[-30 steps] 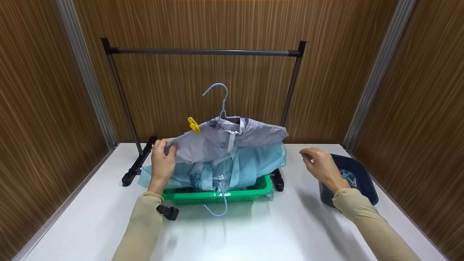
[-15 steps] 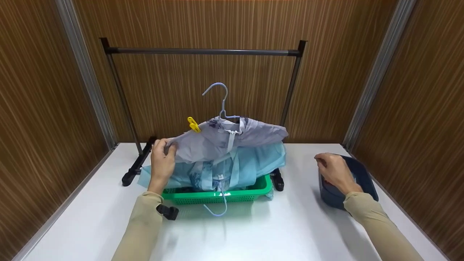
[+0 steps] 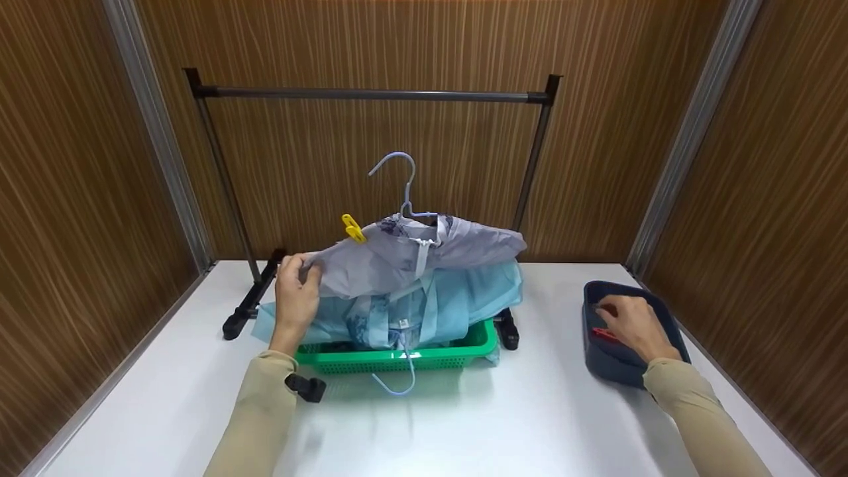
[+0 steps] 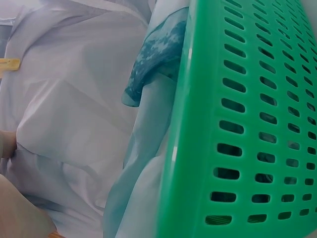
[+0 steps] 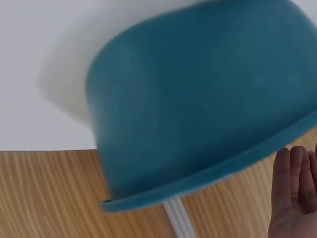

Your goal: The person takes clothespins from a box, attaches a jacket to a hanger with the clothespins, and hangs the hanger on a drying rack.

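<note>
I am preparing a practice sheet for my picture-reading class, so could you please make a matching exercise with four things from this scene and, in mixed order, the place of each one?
Things:
1. left hand
2. right hand
3. yellow clip
4. green basket

Places:
A. at the dark blue container
B. partly covered by the light blue garment
C. holding the side end of the lavender garment
D. on the upper edge of the lavender garment, near the neck

Right pairs: 1-C, 2-A, 3-D, 4-B
</note>
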Action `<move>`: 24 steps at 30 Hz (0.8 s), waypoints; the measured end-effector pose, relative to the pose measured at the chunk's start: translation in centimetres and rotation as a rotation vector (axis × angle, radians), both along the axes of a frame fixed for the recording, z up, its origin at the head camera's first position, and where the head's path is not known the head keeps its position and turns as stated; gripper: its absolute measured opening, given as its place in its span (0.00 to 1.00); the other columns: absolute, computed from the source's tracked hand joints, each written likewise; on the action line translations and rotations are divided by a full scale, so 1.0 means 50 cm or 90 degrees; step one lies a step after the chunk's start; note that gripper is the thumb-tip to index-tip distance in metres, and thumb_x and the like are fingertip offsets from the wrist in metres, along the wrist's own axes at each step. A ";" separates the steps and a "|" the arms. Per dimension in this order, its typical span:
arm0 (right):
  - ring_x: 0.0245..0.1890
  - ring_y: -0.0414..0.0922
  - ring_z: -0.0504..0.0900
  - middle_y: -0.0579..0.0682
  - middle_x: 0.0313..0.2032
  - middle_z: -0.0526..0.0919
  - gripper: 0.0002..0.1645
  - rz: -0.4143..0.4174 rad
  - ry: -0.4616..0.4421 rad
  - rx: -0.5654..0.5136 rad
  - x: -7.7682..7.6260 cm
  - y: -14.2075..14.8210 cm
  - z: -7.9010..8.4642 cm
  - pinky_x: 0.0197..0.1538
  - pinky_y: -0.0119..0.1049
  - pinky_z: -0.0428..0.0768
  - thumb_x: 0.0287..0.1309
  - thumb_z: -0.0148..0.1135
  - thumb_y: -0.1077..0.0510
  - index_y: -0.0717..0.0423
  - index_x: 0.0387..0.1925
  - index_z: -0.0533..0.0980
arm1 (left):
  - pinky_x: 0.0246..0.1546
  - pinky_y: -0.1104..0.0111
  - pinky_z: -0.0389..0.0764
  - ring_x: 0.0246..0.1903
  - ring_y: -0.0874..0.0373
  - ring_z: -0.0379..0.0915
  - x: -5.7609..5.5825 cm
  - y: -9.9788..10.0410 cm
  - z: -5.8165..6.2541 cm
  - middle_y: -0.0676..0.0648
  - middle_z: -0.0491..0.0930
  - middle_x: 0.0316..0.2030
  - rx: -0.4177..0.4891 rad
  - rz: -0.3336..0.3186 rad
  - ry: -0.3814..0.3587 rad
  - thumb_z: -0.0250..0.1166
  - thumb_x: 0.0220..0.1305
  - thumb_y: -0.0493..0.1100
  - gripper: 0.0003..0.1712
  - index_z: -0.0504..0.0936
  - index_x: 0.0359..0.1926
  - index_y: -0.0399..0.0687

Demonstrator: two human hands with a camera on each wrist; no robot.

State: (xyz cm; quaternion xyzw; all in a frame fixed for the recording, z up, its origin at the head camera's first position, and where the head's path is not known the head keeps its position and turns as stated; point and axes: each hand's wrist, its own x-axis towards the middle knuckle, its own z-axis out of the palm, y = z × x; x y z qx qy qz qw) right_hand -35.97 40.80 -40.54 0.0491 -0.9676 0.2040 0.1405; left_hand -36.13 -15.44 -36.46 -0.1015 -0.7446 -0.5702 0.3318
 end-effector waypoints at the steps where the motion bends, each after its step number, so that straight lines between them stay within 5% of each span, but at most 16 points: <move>1: 0.38 0.55 0.77 0.64 0.44 0.76 0.16 -0.005 -0.006 0.001 -0.001 0.006 -0.001 0.43 0.53 0.75 0.60 0.55 0.58 0.62 0.47 0.75 | 0.48 0.64 0.69 0.45 0.56 0.65 0.000 0.000 0.000 0.45 0.68 0.39 0.000 0.000 -0.001 0.54 0.65 0.39 0.08 0.75 0.40 0.39; 8: 0.35 0.53 0.75 0.64 0.41 0.76 0.16 -0.039 -0.093 -0.011 -0.004 0.036 -0.012 0.42 0.51 0.76 0.61 0.51 0.63 0.65 0.50 0.72 | 0.47 0.64 0.69 0.44 0.54 0.65 -0.001 0.001 0.000 0.43 0.68 0.38 0.011 -0.009 -0.002 0.54 0.65 0.37 0.08 0.75 0.41 0.36; 15: 0.40 0.57 0.74 0.69 0.45 0.74 0.19 -0.020 -0.161 0.038 -0.011 0.044 -0.038 0.47 0.59 0.68 0.55 0.52 0.67 0.68 0.50 0.72 | 0.45 0.63 0.68 0.44 0.52 0.64 0.025 0.009 0.019 0.42 0.67 0.37 -0.010 -0.001 -0.002 0.53 0.65 0.37 0.09 0.75 0.41 0.35; 19: 0.45 0.61 0.71 0.71 0.49 0.70 0.23 -0.027 -0.205 0.033 -0.012 0.043 -0.044 0.50 0.62 0.65 0.56 0.53 0.66 0.69 0.54 0.67 | 0.43 0.66 0.68 0.42 0.57 0.63 0.003 0.001 0.001 0.46 0.66 0.35 -0.013 0.007 0.007 0.54 0.65 0.41 0.08 0.76 0.40 0.41; 24: 0.50 0.66 0.65 0.73 0.53 0.64 0.27 -0.033 -0.241 0.034 -0.015 0.035 -0.044 0.52 0.65 0.59 0.58 0.55 0.63 0.69 0.58 0.63 | 0.44 0.65 0.69 0.43 0.57 0.64 0.002 -0.002 0.001 0.46 0.67 0.36 -0.005 0.003 0.006 0.55 0.65 0.40 0.08 0.76 0.40 0.41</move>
